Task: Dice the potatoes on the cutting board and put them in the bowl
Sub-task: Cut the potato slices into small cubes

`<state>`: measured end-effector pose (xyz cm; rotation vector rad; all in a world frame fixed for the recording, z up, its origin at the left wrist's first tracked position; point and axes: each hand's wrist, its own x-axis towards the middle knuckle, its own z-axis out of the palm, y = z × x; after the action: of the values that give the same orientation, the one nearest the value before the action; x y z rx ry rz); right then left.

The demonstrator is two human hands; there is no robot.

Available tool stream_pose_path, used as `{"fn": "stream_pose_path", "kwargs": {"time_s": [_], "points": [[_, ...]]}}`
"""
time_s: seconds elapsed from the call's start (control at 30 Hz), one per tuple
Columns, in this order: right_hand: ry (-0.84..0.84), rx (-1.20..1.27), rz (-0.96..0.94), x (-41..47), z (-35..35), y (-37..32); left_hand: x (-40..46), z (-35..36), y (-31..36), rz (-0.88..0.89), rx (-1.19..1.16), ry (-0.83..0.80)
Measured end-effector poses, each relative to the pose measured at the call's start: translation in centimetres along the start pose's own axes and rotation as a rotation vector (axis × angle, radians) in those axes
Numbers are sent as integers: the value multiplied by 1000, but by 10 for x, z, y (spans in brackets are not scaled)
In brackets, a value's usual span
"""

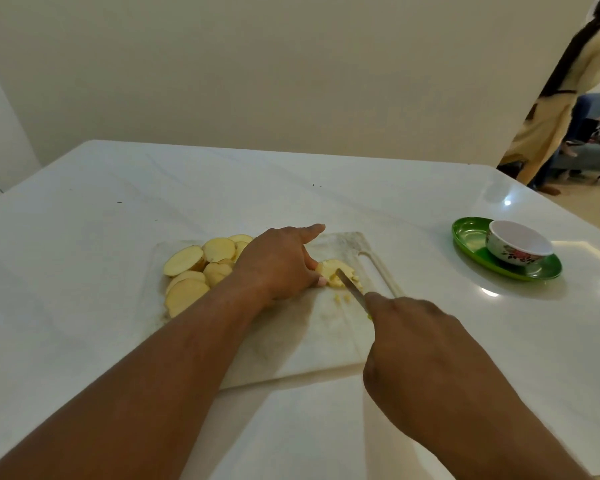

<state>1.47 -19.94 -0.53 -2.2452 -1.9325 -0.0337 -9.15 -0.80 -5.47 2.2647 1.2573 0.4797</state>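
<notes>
A white cutting board lies on the white table. Several yellow potato slices are piled at its left end. My left hand holds down a small stack of potato slices near the board's far right, with the index finger pointing away. My right hand grips a knife whose blade rests on that stack. A few small potato bits lie beside the blade. A white bowl with a flower pattern stands far right on a green plate.
The table's right edge runs past the plate. A person in light clothes stands beyond the far right corner, by a blue seat. A plain wall lies behind the table.
</notes>
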Motion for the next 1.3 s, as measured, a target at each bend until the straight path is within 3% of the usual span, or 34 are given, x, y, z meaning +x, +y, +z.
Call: {"fn": "stream_pose_path", "kwargs": {"time_s": [0.53,0.97,1.3], "points": [[56,13,-40,51,35,-2,4,2,-3,2,-15,58],[-33,46,-33,48,39,-2,3,5,-3,32,66,120],[-106,59,13,42,36,0,1,3,1,23,72,78]]}}
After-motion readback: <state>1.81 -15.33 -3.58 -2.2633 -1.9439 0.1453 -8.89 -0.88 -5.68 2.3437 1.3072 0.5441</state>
